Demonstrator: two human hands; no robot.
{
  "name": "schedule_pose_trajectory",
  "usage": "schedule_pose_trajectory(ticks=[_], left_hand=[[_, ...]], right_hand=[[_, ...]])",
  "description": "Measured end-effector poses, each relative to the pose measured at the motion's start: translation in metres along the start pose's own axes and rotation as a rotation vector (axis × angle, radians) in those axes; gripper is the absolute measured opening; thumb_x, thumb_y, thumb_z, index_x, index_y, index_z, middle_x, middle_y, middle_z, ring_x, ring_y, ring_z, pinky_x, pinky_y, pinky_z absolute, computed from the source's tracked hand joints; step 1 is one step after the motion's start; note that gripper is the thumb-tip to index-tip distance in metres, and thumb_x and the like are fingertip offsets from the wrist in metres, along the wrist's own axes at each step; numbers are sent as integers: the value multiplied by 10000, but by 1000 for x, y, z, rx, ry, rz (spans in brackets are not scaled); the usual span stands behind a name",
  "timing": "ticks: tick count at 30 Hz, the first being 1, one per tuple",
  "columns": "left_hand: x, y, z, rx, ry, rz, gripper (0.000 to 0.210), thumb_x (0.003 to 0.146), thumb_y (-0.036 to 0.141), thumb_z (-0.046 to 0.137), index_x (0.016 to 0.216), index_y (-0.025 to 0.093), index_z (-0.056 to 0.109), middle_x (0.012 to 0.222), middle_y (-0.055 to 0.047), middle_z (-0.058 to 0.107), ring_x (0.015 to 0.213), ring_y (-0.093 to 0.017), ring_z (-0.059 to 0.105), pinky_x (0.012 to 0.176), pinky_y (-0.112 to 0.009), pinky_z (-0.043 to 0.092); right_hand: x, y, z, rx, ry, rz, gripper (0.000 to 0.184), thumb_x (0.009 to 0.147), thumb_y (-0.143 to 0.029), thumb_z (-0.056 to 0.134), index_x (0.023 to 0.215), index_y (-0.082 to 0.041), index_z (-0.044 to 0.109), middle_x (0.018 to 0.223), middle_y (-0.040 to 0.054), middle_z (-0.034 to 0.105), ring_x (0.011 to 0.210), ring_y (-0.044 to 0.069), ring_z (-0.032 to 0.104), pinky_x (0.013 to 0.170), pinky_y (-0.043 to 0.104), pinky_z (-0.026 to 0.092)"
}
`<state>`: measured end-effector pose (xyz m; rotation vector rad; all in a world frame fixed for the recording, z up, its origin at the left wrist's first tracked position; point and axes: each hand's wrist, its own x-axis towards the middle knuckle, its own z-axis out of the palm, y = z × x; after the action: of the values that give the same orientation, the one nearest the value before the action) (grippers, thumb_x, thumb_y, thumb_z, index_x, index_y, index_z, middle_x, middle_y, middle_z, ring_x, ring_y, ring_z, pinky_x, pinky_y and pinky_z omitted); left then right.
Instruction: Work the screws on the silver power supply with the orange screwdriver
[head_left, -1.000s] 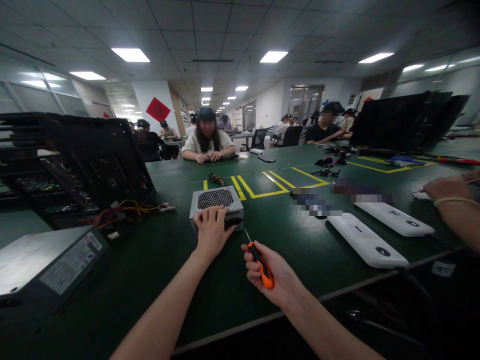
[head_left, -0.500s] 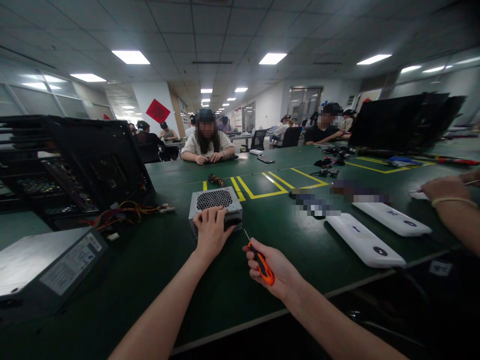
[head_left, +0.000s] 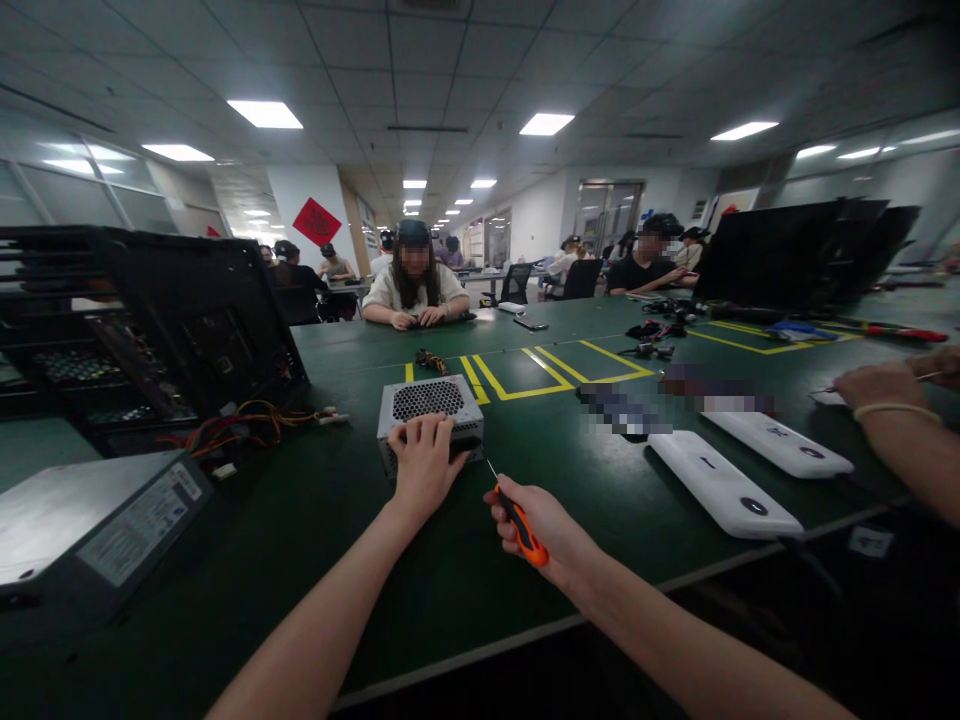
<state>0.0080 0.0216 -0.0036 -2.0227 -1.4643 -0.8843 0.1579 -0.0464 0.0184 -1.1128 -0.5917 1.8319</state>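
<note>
A grey metal computer power supply with a honeycomb vent on top sits in front of me on the green table. My left hand grips its near side, fingers bent over the top edge and thumb by the dark part at the near right corner. An orange and black screwdriver is held in my right hand, fingers wrapped round the handle. Its thin shaft points up and left to the near right corner of the power supply. Whether the tip sits in a screw is too small to tell.
At left stand an open black computer case with loose cables and another power supply. White power banks lie to the right, near a co-worker's hand. Yellow tape marks the table. Another person sits opposite.
My view has shifted very slightly. Both hands, the screwdriver and the power supply keep nearly the same places and hold.
</note>
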Motion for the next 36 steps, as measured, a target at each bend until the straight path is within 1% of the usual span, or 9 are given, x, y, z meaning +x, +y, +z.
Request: schedule_pose_trajectory(ticks=[6,14,19,22,26,29,33,34,36], left_hand=[[0,0,0,-29,12,-13,399,723,339,611,1084,195,519,1140,-103,547,1060,-278,420,887,-464,260],[0,0,-1,-38,-1,-25,396,720,329,616,1083,201,521,1143,-108,546,1065,-282,419,889,-461,260],[0,0,0,-39,5,-30,394,718,335,618,1075,199,524,1143,-99,545,1060,-278,421,895,-455,261],[0,0,0,-33,3,-32,395,721,335,615,1079,197,522,1148,-98,543,1063,-278,416,890,-454,262],[0,0,0,-35,-7,-31,400,725,341,611,1088,201,519,1153,-98,542,1065,-280,413,893,-455,258],[0,0,0,-35,-9,-32,401,732,341,605,1098,203,516,1154,-98,540,1070,-282,411,896,-460,255],[0,0,1,-36,-4,-26,397,737,349,597,1095,198,517,1156,-104,538,1075,-287,412,894,-463,256],[0,0,1,-35,-2,-25,398,736,354,597,1093,197,518,1155,-104,538,1074,-287,413,895,-463,256],[0,0,1,-28,-2,-26,401,734,359,599,1091,196,519,1152,-102,540,1067,-286,417,897,-464,256]], right_hand=[[0,2,2,-3,9,-13,267,912,-259,396,724,-109,512,519,-34,450,366,37,387,340,140,291],[1,3,-1,5,1,-13,199,868,-277,485,744,-125,512,532,-35,458,374,41,387,336,139,290],[-1,-2,-3,-28,-16,-18,244,883,-220,348,760,-102,523,550,-27,449,388,43,387,359,152,312],[1,-3,-6,-107,17,-101,190,859,-155,338,796,-111,512,580,-22,475,416,52,420,383,161,325],[5,-2,-16,-279,101,-252,44,830,-136,448,818,-174,467,561,-49,490,424,78,432,384,178,289],[5,-3,-22,-530,163,-430,115,781,-120,553,778,-200,470,571,-58,485,456,83,423,431,197,271],[-6,-2,-9,-1230,385,-838,164,740,-53,585,738,-192,498,701,3,532,603,126,485,555,249,308],[-10,-2,-3,-1368,415,-887,163,754,-30,551,754,-187,506,733,24,543,642,146,507,589,267,329],[-16,0,8,-1604,474,-892,198,792,11,439,812,-169,518,790,64,563,710,183,543,646,303,370]])
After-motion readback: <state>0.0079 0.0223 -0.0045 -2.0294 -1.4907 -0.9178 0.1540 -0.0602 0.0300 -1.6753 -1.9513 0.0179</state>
